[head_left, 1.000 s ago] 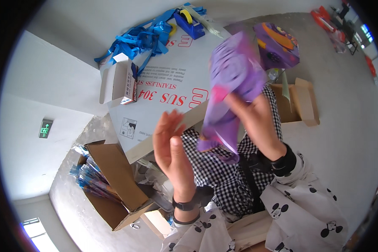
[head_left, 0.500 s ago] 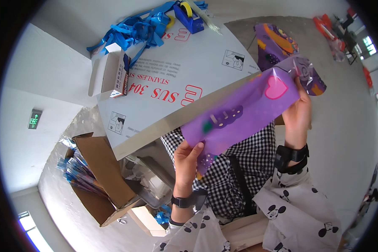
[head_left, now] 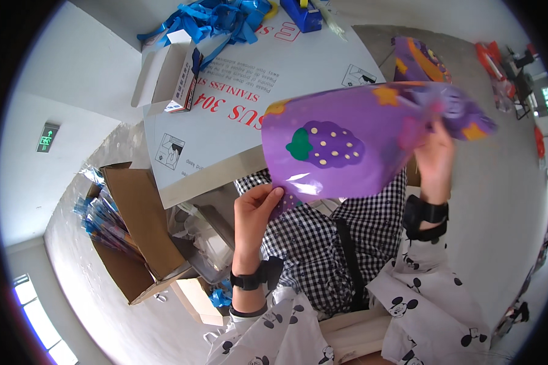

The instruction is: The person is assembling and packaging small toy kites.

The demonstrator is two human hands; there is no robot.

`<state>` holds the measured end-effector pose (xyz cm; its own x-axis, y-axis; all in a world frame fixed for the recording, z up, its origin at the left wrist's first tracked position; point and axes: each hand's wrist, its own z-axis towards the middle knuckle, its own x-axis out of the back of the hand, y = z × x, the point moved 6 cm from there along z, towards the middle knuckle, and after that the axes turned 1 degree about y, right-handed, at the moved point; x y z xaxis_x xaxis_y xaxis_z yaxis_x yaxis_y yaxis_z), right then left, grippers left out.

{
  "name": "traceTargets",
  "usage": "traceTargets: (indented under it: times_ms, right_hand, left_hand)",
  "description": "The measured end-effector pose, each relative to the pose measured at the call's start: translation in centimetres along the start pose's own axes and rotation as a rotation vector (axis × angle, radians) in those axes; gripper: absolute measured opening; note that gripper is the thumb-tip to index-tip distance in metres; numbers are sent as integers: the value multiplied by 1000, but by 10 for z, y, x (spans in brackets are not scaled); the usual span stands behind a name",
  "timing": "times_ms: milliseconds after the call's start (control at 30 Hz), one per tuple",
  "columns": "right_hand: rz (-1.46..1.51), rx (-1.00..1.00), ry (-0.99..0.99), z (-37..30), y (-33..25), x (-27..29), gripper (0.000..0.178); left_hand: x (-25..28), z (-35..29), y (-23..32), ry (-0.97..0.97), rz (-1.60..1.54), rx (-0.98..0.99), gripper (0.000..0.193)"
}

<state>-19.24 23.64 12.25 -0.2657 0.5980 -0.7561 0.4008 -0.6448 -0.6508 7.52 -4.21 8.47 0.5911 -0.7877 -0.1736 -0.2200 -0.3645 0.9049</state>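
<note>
1. Smooth, pale walls and a grey floor (head_left: pixel 493 201) surround the bench (head_left: pixel 210 137), whose flat, pale grey top bears large red lettering, smaller print and two black-outlined pictogram panels.
2. One glossy purple plastic sheet (head_left: pixel 371 146), thin and softly curved, is held up between the two hands, over the lap and the near edge of the bench. Its print shows one dark purple strawberry with a green leaf and cream dots, plus at least two orange stars.
3. Of the hands, the left hand (head_left: pixel 252 216) is closed, pinching the sheet's lower left corner between thumb and curled fingers; the right hand (head_left: pixel 437 161), slightly blurred, grips the crumpled right end.
4. Beyond it is one more purple printed item (head_left: pixel 423 61), partly hidden.
5. On the bench are a heap of blue fabric straps (head_left: pixel 225 21), too tangled to count, one blue tape dispenser (head_left: pixel 302 17) and one open white carton (head_left: pixel 167 76) with printed sides.
6. Left of the lap, one brown cardboard box (head_left: pixel 143 219) holds shiny, clear-wrapped packets (head_left: pixel 103 222), too overlapped to count.
7. One black-and-white checked apron (head_left: pixel 298 261), woven in small squares, covers the lap.
</note>
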Motion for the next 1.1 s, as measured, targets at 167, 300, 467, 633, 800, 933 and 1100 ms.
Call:
traceTargets:
  times_ms: [167,300,467,633,800,933,1100]
  right_hand:
    - [-312,-199,435,3,99,76,17]
    - [-450,-418,346,-27,113,82,18]
    - [-1218,-417,-107,-62,133,30,21]
    - [-1382,125,-627,-101,146,-106,37]
    - [-1316,360,-769,-118,163,-147,51]
    - [-1289,368,-622,-110,155,-140,42]
    - [-1322,438,-588,-105,142,-127,27]
  left_hand:
    - [26,-4,-39,47,141,189,18]
    - [36,-2,-70,94,91,180,17]
    - [52,-7,-80,174,14,197,14]
    - [28,-9,-69,127,150,182,13]
    - [-10,-17,-51,73,-32,133,4]
    - [-22,-17,-48,21,-274,114,12]
    - [-32,-24,-42,-90,-518,237,20]
